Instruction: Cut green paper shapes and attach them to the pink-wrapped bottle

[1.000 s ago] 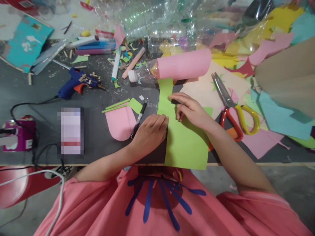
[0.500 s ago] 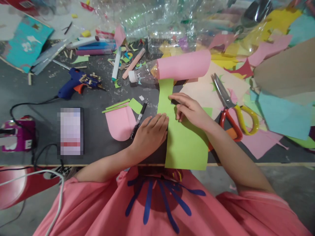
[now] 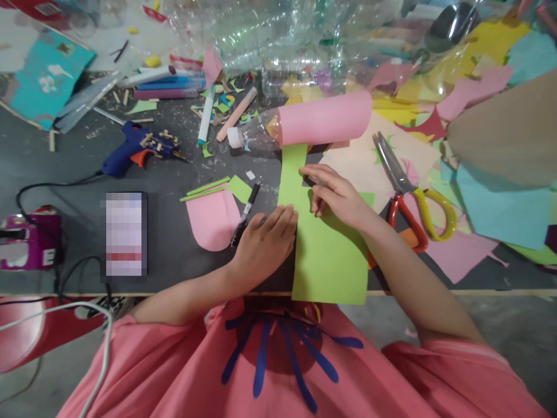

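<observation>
Scraps and clear plastic (image 3: 243,43) crowded the far side of the dark tabletop (image 3: 167,232), with the green paper (image 3: 333,261) before me, its near edge poking just past the tabletop's. By my reading I was partway: pink paper (image 3: 326,118) wrapped a bottle (image 3: 263,125) and a rounded pink piece (image 3: 213,223) lay cut out, while the green's broad part looked unshaped. Its long axis ran away from me, a narrow strip (image 3: 292,174) pointing at the bottle; I couldn't tell whether strip and sheet were joined. My left hand (image 3: 265,244) lay flattish at the paper's left edge, fingers close together; my right hand (image 3: 333,188) had its index stretched, the others curled, perhaps pinching nothing; I couldn't tell.
</observation>
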`<state>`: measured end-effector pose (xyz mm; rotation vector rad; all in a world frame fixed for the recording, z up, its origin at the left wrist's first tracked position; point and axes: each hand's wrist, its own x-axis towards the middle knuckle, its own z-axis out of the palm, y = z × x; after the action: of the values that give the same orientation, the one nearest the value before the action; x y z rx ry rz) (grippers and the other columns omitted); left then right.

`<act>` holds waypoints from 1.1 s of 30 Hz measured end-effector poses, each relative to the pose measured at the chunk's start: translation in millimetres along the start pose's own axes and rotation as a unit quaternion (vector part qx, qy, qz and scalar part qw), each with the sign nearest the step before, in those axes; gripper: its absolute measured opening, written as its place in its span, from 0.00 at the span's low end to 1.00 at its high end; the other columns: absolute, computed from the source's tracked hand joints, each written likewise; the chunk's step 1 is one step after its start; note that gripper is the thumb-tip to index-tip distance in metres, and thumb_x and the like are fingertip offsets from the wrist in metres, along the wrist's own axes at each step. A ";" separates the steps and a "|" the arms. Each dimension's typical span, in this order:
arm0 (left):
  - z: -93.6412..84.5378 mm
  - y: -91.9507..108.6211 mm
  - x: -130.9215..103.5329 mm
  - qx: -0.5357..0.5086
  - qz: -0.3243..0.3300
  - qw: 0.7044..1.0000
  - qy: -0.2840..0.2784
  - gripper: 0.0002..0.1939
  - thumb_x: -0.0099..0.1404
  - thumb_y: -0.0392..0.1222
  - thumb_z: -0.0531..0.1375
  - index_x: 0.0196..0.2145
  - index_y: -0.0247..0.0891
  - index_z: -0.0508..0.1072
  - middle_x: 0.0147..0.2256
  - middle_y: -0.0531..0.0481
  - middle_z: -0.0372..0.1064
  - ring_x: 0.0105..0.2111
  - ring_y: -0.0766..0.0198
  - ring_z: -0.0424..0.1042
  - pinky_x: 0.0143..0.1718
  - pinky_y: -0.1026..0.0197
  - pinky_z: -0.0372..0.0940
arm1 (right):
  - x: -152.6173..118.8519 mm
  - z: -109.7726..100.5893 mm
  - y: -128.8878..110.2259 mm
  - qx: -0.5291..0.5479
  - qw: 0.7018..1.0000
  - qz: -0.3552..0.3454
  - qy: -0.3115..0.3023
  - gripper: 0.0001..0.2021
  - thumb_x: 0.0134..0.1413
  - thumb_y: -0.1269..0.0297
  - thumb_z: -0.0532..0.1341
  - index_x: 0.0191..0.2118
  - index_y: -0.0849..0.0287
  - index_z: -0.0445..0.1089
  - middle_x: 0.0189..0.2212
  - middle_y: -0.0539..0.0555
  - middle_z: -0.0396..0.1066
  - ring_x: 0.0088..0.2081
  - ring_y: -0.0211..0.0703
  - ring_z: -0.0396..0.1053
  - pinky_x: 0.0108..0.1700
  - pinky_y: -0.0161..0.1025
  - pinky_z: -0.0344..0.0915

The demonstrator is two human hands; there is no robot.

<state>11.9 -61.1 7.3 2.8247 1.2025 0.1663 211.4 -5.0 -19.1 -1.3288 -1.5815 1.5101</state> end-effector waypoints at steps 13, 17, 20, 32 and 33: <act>-1.6 3.3 -1.1 0.039 -0.008 0.999 0.016 0.19 0.71 0.34 0.46 0.54 0.30 0.69 0.55 0.45 0.70 0.52 0.61 0.71 0.43 0.57 0.62 | 0.6 0.8 -2.7 -0.013 1.000 0.009 -0.003 0.24 0.59 0.73 0.49 0.58 0.47 0.66 0.64 0.54 0.53 0.22 0.25 0.65 0.21 0.29 0.71; -1.6 3.3 -0.6 0.027 -0.013 1.000 -0.002 0.19 0.70 0.34 0.46 0.55 0.30 0.68 0.56 0.43 0.69 0.53 0.59 0.70 0.44 0.55 0.63 | 1.9 -0.4 -1.3 -0.025 1.000 0.006 -0.015 0.25 0.59 0.73 0.49 0.59 0.47 0.64 0.65 0.54 0.51 0.22 0.24 0.65 0.21 0.29 0.71; -1.7 2.4 -0.5 0.018 -0.011 1.000 -0.010 0.20 0.70 0.34 0.47 0.55 0.30 0.68 0.56 0.42 0.69 0.53 0.58 0.70 0.44 0.55 0.64 | 2.0 -0.5 -1.4 -0.034 0.999 0.008 -0.015 0.25 0.59 0.73 0.49 0.60 0.46 0.63 0.65 0.54 0.51 0.22 0.25 0.64 0.21 0.30 0.71; -0.1 1.0 -1.5 0.034 0.002 0.999 -0.006 0.20 0.70 0.34 0.46 0.55 0.29 0.67 0.56 0.44 0.68 0.54 0.60 0.69 0.45 0.57 0.62 | 0.7 2.5 -6.3 -0.006 1.000 0.027 0.012 0.24 0.59 0.73 0.48 0.57 0.50 0.67 0.64 0.56 0.53 0.21 0.25 0.65 0.22 0.32 0.72; 0.0 1.1 -1.6 0.034 0.002 0.999 -0.005 0.20 0.70 0.33 0.46 0.55 0.29 0.67 0.56 0.44 0.68 0.54 0.60 0.69 0.45 0.57 0.62 | 0.6 2.7 -6.7 -0.006 0.999 0.028 0.015 0.24 0.59 0.73 0.48 0.57 0.50 0.67 0.64 0.56 0.53 0.21 0.25 0.64 0.21 0.32 0.71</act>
<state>11.5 -62.9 7.3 2.8828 1.2227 0.1122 207.0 -4.6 -13.4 -1.4058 -1.5488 1.5101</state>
